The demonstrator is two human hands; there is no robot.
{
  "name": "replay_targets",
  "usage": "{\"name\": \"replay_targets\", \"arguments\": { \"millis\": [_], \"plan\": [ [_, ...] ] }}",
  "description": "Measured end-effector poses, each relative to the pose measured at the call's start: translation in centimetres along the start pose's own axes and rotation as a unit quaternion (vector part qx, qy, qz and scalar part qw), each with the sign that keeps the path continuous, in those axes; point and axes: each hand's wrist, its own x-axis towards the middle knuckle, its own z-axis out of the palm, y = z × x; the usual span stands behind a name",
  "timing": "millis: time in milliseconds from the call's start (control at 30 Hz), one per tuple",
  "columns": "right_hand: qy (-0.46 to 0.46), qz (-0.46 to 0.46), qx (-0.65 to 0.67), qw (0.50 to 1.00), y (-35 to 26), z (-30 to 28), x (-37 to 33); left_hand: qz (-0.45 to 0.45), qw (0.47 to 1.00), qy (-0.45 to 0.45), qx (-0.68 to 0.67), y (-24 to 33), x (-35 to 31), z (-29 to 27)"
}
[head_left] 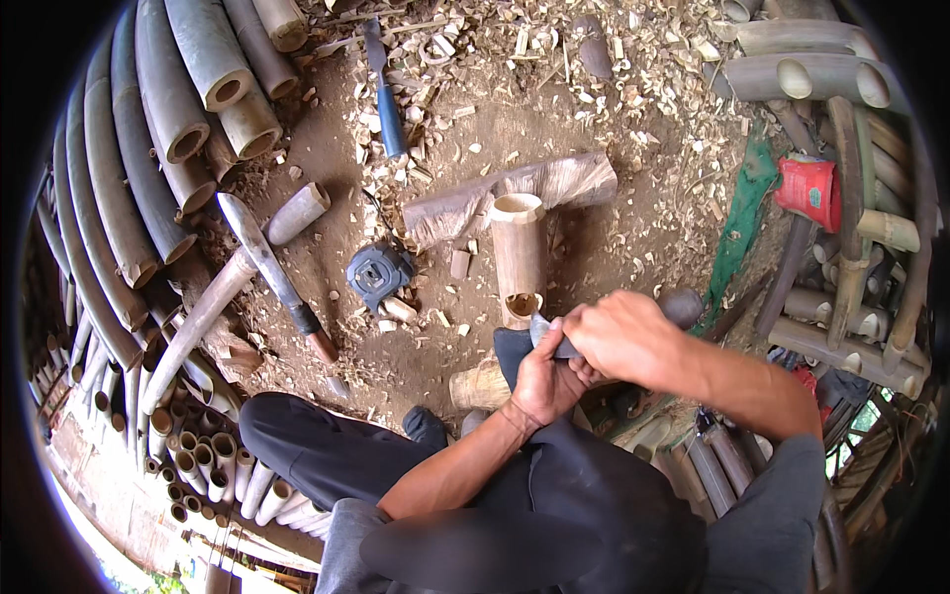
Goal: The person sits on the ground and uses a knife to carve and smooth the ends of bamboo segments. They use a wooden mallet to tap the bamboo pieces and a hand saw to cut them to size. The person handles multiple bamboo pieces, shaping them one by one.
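My hands meet in front of my lap. My left hand (546, 384) is turned partly palm up, its fingers closed round a grey piece with a thin pointed end (539, 328). My right hand (623, 337) lies over the same grey piece with its fingers curled onto it. Most of that piece is hidden by the fingers, so its kind does not show. Just beyond the hands is a short bamboo section (519, 252), its open end away from me and a rounded opening near its closer end. It rests against a split wooden block (445, 213).
A blue-handled chisel (390, 114), a tape measure (380, 272) and a long blade with a dark handle (267, 257) lie on the ground left of the bamboo section. Bamboo poles (129, 198) are stacked at left. A red container (809, 190) stands right among more bamboo. Shavings cover the ground.
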Motion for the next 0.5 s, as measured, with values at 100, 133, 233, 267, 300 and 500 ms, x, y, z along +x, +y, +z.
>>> {"name": "replay_targets", "arguments": {
  "millis": [100, 133, 233, 267, 300, 500],
  "plan": [
    [-0.129, 0.014, 0.079, 0.988, 1.3, -2.1, 1.8, 0.044, 0.999, 0.023, 0.013, 0.8, 0.3, -0.8],
    [-0.117, 0.033, 0.188, 0.975, 1.8, -1.2, 1.6, 0.048, 0.993, 0.077, 0.073, 1.1, 0.3, -0.1],
    [-0.051, 0.094, 0.406, 0.908, 1.2, 2.7, 0.8, 0.071, 0.93, 0.246, 0.263, 2.2, -0.4, 1.4],
    [-0.023, 0.117, 0.495, 0.861, 0.2, 4.2, 0.6, 0.062, 0.905, 0.249, 0.339, 2.8, -0.6, 1.5],
    [0.027, 0.134, 0.52, 0.843, -1.1, 5.9, 0.6, 0.051, 0.873, 0.251, 0.416, 3.7, -1.0, 1.4],
    [0.287, 0.182, 0.617, 0.71, -7.9, 12.2, 3.2, -0.029, 0.676, 0.22, 0.703, 8.3, -1.5, 2.5]
  ]
}}
